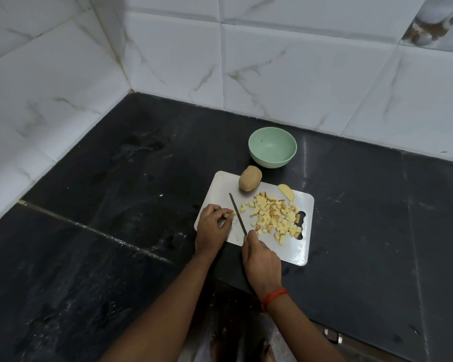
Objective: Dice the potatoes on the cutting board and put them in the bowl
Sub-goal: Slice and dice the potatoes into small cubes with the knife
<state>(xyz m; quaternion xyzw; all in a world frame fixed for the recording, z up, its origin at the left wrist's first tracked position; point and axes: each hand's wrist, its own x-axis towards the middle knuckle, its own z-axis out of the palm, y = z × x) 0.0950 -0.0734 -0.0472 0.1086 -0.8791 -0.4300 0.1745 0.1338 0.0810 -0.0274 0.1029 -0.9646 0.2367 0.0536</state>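
The left hand [212, 226] was seen with its fingertips curled and pinched on a small potato piece [229, 217]. The piece was held just beside the blade of the knife [237, 214], whose handle was gripped in the right hand [259, 259]. With so little to hold, the fingertips could be nicked if the blade were brought down before they were tucked back, or the piece could be shot out sideways.

The diced pile [275, 218] was spread loosely over the right half of the cutting board [220, 184], with some cubes at its handle cut-out. A careless sweep could send them onto the bench [115, 178] or over its front edge, near which the board's corner was set.

A whole unpeeled potato [249, 178] and a cut slice [286, 192] lay undiced at the board's far side, and the round one could be knocked rolling. The empty bowl [272, 163] was placed beyond the board toward the bench's back edge, so cubes could be dropped in the carry.
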